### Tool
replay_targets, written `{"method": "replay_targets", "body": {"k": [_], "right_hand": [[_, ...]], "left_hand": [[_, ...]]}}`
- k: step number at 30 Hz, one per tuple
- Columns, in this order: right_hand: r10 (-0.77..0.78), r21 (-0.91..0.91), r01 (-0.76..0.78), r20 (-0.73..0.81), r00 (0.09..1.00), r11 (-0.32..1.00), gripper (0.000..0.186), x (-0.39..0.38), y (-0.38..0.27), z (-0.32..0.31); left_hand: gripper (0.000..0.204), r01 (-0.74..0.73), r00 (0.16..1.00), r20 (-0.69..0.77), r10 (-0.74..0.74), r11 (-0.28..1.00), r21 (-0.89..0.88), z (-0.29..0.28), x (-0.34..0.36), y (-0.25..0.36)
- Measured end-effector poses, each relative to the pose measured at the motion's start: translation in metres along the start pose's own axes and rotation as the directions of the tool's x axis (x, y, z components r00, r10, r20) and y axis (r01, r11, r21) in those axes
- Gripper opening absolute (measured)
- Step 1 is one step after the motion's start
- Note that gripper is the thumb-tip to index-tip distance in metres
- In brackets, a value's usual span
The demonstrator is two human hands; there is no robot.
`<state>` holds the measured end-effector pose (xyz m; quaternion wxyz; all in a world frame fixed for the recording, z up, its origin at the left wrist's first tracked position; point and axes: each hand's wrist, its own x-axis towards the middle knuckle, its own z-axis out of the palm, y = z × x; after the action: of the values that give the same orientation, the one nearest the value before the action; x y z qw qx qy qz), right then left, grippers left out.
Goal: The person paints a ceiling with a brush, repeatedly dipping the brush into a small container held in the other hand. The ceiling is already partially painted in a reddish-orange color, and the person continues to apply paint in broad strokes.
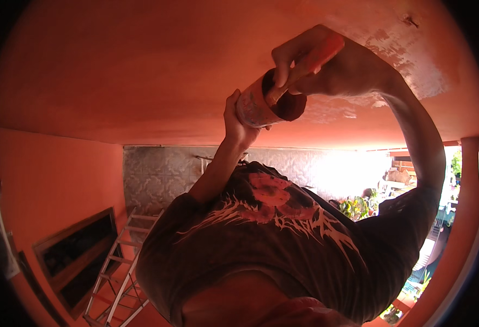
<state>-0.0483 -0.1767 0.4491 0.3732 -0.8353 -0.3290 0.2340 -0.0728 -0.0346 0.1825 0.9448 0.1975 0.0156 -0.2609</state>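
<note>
Head view: left fingers cup can; right fingers grip brush angled inside; shirt lettering jagged.

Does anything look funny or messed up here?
Yes: a pale, blotchy patch on the red-orange surface, near the right hand. It looks odd because most of that surface is smoother and more evenly coloured. I can't tell what caused it.

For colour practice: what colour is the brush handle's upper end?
Red: the brush handle's upper end, in the head view.
</note>
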Motion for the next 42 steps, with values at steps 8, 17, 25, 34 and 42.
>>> {"method": "replay_targets", "body": {"k": [8,17,25,34,42], "right_hand": [[0.103,-0.361,-0.041,0.155,0.982,0.932,0.012,0.006,-0.001,0.002],[0.432,-0.569,-0.3,0.111,0.895,0.766,0.017,0.006,-0.035,0.001],[0.526,-0.608,-0.379,0.077,0.847,0.698,0.028,-0.012,-0.035,-0.004],[0.088,-0.231,-0.106,-0.087,0.992,0.967,0.01,-0.047,-0.004,-0.034],[0.2,0.488,0.243,-0.69,0.695,0.838,0.007,-0.109,0.07,-0.005]], "left_hand": [[0.056,0.002,0.997,0.078,0.004,0.997,-0.081,-0.01,0.006,-0.003],[0.057,0.073,0.994,0.087,-0.068,0.996,-0.055,0.0,0.009,-0.018],[0.054,0.162,0.982,0.096,-0.161,0.987,-0.004,0.017,0.011,-0.029],[0.062,0.23,0.968,0.098,-0.23,0.973,0.006,0.014,0.023,-0.027],[0.064,0.203,0.96,0.197,-0.2,0.979,0.006,0.031,0.034,-0.008]]}}
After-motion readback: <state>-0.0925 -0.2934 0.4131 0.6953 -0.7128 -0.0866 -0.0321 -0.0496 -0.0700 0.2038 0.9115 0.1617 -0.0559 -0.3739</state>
